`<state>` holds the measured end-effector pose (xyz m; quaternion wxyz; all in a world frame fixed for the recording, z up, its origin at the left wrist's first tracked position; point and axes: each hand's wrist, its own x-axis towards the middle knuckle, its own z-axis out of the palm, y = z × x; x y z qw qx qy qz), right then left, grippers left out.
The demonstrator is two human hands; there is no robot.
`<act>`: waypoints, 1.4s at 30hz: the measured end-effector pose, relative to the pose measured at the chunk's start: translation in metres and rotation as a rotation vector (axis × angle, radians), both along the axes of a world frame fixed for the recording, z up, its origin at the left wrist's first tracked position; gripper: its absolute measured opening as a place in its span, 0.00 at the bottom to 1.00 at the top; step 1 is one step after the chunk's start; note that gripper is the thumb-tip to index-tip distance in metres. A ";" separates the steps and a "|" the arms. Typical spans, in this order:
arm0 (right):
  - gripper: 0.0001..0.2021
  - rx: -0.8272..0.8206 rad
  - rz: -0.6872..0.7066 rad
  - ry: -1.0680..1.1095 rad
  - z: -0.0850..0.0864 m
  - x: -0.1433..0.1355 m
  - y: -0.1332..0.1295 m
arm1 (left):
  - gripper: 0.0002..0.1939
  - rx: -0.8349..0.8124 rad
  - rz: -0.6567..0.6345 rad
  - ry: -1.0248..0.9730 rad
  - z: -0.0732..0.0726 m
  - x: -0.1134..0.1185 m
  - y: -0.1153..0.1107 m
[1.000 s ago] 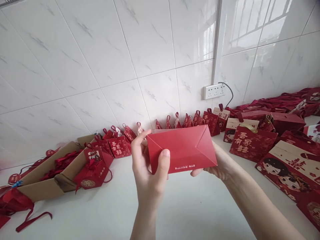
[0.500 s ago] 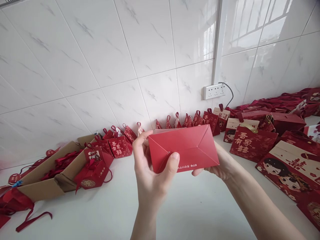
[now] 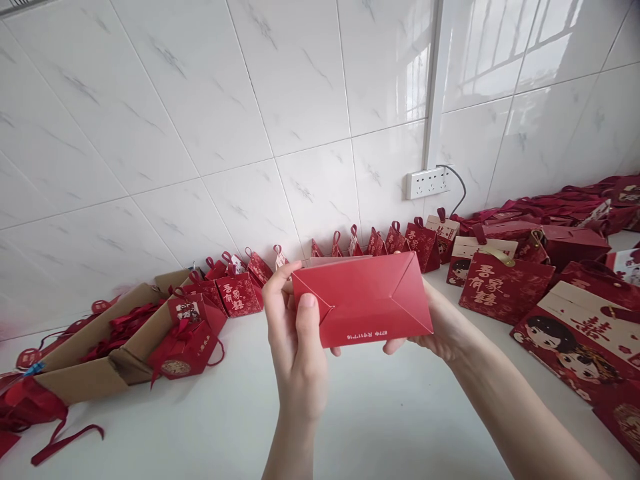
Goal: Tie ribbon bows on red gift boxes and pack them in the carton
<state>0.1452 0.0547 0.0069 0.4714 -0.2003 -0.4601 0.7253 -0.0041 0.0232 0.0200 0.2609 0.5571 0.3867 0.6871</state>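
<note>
A red paper gift box (image 3: 365,297) is held up above the white table, its folded bottom panel with small white print facing me. My left hand (image 3: 300,347) grips its left end, thumb pressed on the bottom panel near the corner and fingers behind. My right hand (image 3: 435,327) holds the right end from behind and below; most of its fingers are hidden by the box. Behind it, a row of small red gift boxes with ribbon loops (image 3: 395,239) stands along the wall.
To the left lies an open cardboard box (image 3: 83,381) with red ribbons inside, a red hexagonal box (image 3: 185,343) by it. Larger decorated gift boxes (image 3: 505,287) stand at right. A power strip (image 3: 429,182) is fixed on the tiled wall (image 3: 310,87). The white table (image 3: 200,433) spreads below.
My left thumb has slid left and up from the middle of the bottom panel to its left corner, uncovering more print. The box has shifted slightly left.
</note>
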 end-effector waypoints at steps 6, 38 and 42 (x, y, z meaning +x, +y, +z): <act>0.17 0.016 -0.013 -0.028 -0.001 0.001 0.000 | 0.12 0.032 0.002 -0.026 0.000 0.001 -0.001; 0.33 0.216 -0.918 -0.065 -0.055 0.078 -0.153 | 0.34 -0.251 -0.743 0.120 -0.046 0.039 -0.095; 0.18 -0.055 -1.101 0.165 -0.072 0.083 -0.171 | 0.36 0.142 -0.646 0.273 -0.056 0.061 -0.122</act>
